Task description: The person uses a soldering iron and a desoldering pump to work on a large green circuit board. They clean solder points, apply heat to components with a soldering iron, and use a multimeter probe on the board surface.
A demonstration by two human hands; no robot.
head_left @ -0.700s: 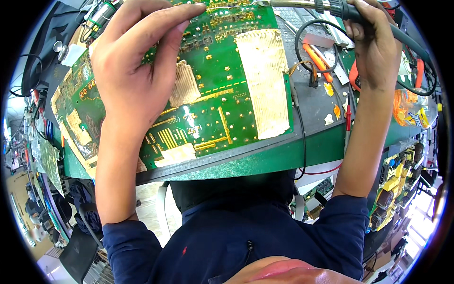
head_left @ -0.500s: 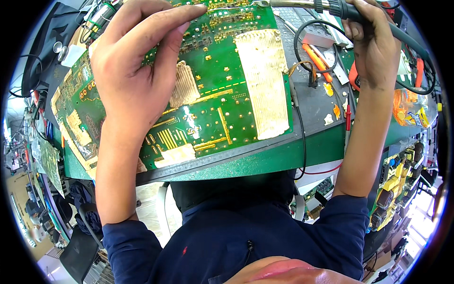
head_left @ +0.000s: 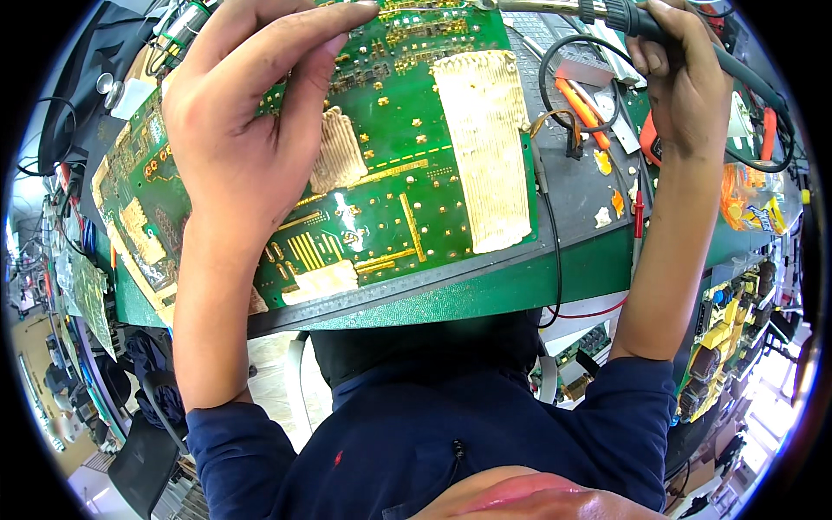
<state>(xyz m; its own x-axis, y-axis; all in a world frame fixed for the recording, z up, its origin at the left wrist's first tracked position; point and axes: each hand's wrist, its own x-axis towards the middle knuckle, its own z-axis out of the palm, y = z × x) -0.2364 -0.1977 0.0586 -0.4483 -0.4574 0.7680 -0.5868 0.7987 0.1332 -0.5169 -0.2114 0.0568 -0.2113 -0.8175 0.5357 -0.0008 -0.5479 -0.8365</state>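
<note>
A large green circuit board (head_left: 390,186) lies on the bench, with cream ribbed patches on it. Over its left part is my left hand (head_left: 247,113), index finger stretched toward the top edge. A thin silvery solder wire (head_left: 425,8) runs from its fingertip across the board; the exact grip is partly hidden. My right hand (head_left: 685,78), at the upper right, is closed around the dark handle of a soldering iron (head_left: 620,16). The iron's metal shaft points left, and its tip is at the wire's far end, close over the board's upper part.
Right of the board lie an orange-handled tool (head_left: 582,113), a looped black cable (head_left: 542,74) and a red probe (head_left: 639,217). A clear plastic bag (head_left: 754,199) sits at the far right. Another populated board (head_left: 724,334) is below it. A dark strip (head_left: 407,282) edges the bench.
My left fingertip, the wire and the iron's tip have shifted slightly upward in the picture. Both hands keep the same hold.
</note>
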